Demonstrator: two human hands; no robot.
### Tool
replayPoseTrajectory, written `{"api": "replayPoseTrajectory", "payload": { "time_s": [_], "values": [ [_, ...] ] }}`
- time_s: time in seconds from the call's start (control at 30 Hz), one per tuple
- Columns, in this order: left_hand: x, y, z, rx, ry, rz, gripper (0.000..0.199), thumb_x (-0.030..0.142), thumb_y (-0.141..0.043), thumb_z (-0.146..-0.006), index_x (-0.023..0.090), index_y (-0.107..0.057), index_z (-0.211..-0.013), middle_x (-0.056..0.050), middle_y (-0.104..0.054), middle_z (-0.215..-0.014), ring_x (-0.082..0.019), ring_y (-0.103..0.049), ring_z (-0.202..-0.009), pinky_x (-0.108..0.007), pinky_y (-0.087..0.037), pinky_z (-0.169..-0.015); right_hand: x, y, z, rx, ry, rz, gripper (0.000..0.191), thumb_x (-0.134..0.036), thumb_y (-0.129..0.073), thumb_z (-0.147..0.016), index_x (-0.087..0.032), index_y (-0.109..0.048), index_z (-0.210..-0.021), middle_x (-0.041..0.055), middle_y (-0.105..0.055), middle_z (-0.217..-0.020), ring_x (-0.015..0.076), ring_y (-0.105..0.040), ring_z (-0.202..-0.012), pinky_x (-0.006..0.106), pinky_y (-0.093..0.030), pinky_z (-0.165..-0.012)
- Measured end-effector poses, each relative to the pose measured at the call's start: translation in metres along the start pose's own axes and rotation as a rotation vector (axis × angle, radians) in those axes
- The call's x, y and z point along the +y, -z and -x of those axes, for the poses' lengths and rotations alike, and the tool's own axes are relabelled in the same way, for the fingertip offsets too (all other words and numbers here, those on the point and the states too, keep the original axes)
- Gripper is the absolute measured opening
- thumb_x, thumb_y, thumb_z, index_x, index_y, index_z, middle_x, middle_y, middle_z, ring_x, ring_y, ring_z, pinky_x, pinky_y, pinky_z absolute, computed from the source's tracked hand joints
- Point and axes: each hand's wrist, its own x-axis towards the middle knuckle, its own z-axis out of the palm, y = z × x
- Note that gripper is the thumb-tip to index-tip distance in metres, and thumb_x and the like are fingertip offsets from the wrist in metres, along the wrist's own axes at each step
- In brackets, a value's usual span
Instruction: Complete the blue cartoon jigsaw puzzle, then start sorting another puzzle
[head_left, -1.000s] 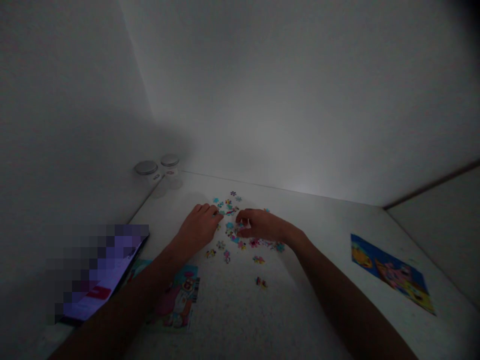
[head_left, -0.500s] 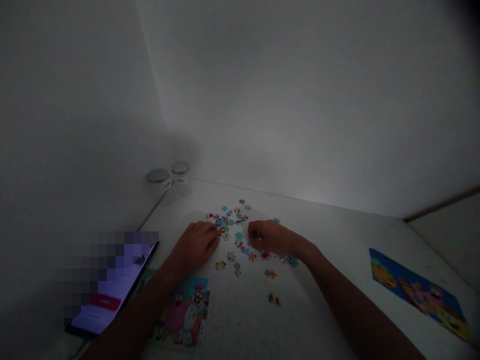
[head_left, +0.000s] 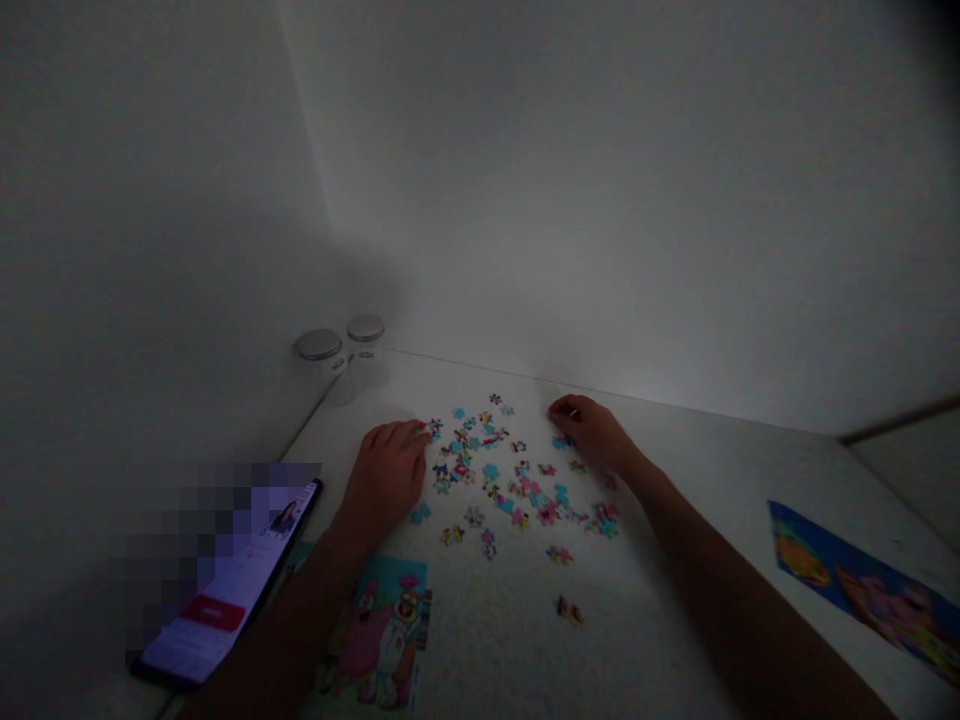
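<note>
Behind scattered jigsaw pieces (head_left: 489, 471), two jars (head_left: 322, 360)

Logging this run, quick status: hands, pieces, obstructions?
Left hand fingertips at a jigsaw piece; right hand by pieces on the far side. Jigsaw pieces scattered between hands. Phone beside left forearm, picture card by it.

There were two hands on the table (head_left: 645, 640): one left hand (head_left: 385, 478) and one right hand (head_left: 589, 432). Behind them stood two lidded glass jars (head_left: 321, 362). One smartphone (head_left: 225, 600) lay at the left, and there were two printed cartoon picture sheets (head_left: 375, 630). The jigsaw pieces (head_left: 487, 480) numbered several dozen, too small and crowded for an exact count.
</note>
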Motion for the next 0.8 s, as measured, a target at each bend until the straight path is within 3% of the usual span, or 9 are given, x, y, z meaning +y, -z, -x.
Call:
{"api": "replayPoseTrajectory", "payload": {
  "time_s": [0.27, 0.37, 0.5, 0.67, 0.73, 0.8],
  "values": [
    [-0.007, 0.005, 0.008, -0.006, 0.041, 0.017, 0.033, 0.012, -0.049, -0.083, 0.021, -0.067, -0.109, -0.008, -0.062, -0.120, -0.025, -0.056, -0.111, -0.045, -0.045, -0.097, -0.016, 0.004, 0.014, -0.039, 0.152, 0.138, 0.023, -0.031, -0.046, -0.090, -0.020, -0.065, -0.097, 0.0089, -0.066, -0.094, 0.0189, -0.063, -0.077, 0.034, -0.052, -0.072],
    [-0.015, 0.005, 0.011, 0.019, 0.076, 0.015, 0.036, 0.006, -0.046, -0.080, 0.020, -0.069, -0.104, -0.008, -0.064, -0.116, -0.023, -0.058, -0.108, -0.041, -0.047, -0.095, -0.028, 0.004, 0.034, -0.119, 0.272, 0.153, 0.030, -0.040, -0.045, -0.092, -0.022, -0.063, -0.108, 0.0110, -0.065, -0.111, 0.0229, -0.063, -0.097, 0.039, -0.052, -0.085],
    [-0.023, 0.004, 0.011, 0.059, 0.129, 0.013, 0.044, 0.002, -0.037, -0.081, 0.018, -0.066, -0.110, -0.008, -0.065, -0.111, -0.018, -0.060, -0.104, -0.034, -0.049, -0.094, -0.016, -0.001, 0.082, -0.057, 0.372, 0.296, 0.054, -0.051, -0.046, -0.090, -0.022, -0.046, -0.136, 0.0139, -0.045, -0.142, 0.0296, -0.043, -0.130, 0.048, -0.040, -0.103],
    [-0.009, 0.000, 0.010, 0.021, -0.008, 0.062, 0.037, 0.031, -0.043, -0.093, 0.023, -0.058, -0.126, -0.008, -0.052, -0.136, -0.023, -0.047, -0.125, -0.043, -0.039, -0.105, 0.029, -0.007, 0.143, 0.046, 0.282, 0.488, 0.073, -0.058, -0.039, -0.091, -0.024, -0.016, -0.151, 0.0140, -0.028, -0.153, 0.0321, -0.024, -0.141, 0.053, -0.032, -0.107],
    [-0.002, -0.004, 0.011, -0.060, -0.131, 0.062, 0.043, 0.044, -0.043, -0.093, 0.025, -0.053, -0.131, -0.007, -0.040, -0.147, -0.026, -0.034, -0.136, -0.047, -0.030, -0.110, 0.036, -0.007, 0.154, 0.021, 0.248, 0.530, 0.072, -0.058, -0.034, -0.093, -0.021, -0.014, -0.152, 0.0161, -0.028, -0.152, 0.0301, -0.023, -0.141, 0.052, -0.027, -0.110],
    [0.001, -0.009, 0.012, -0.159, -0.188, 0.018, 0.050, 0.050, -0.035, -0.095, 0.024, -0.048, -0.136, -0.008, -0.038, -0.149, -0.025, -0.030, -0.138, -0.048, -0.028, -0.111, 0.035, -0.006, 0.156, -0.029, 0.207, 0.543, 0.072, -0.059, -0.033, -0.093, -0.019, -0.016, -0.151, 0.0160, -0.027, -0.153, 0.0283, -0.021, -0.142, 0.050, -0.024, -0.112]
  ]
}}
